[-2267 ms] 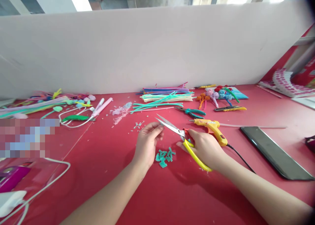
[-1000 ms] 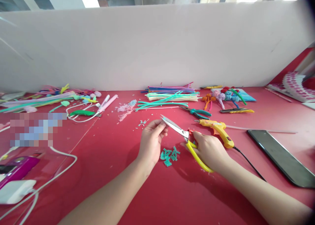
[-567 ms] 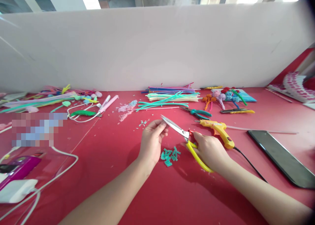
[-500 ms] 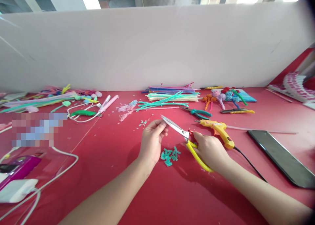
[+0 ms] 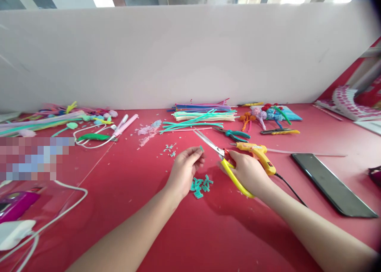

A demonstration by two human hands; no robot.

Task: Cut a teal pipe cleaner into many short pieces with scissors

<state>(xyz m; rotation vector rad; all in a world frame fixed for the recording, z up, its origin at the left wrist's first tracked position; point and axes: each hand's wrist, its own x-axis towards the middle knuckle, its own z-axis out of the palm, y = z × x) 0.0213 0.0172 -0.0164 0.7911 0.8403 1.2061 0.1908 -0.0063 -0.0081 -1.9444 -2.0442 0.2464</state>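
Note:
Between thumb and fingertips, my left hand (image 5: pixel 188 165) pinches a short green pipe cleaner piece (image 5: pixel 201 148). Yellow-handled scissors (image 5: pixel 236 181) are gripped in my right hand (image 5: pixel 248 172), their blades pointing up and left, apart from the piece. Part of the handles is hidden by my fingers. Below my hands, on the red table (image 5: pixel 190 240), lies a small heap of cut green pieces (image 5: pixel 199 188). Beyond my left hand are scattered tiny green clippings (image 5: pixel 170 148).
Bundles of pipe cleaners (image 5: pixel 205 115) lie along the white partition (image 5: pixel 190 58). To the right are teal pliers (image 5: pixel 238 135), a yellow glue gun (image 5: pixel 258 153), a utility knife (image 5: pixel 279 132) and a phone (image 5: pixel 330 184). White cables (image 5: pixel 80 190) and a pink hair straightener (image 5: pixel 126 125) are left.
The scissor blades have moved away from my left fingertips, up and slightly left. The green piece now shows in my left fingers. The whole view has shifted slightly.

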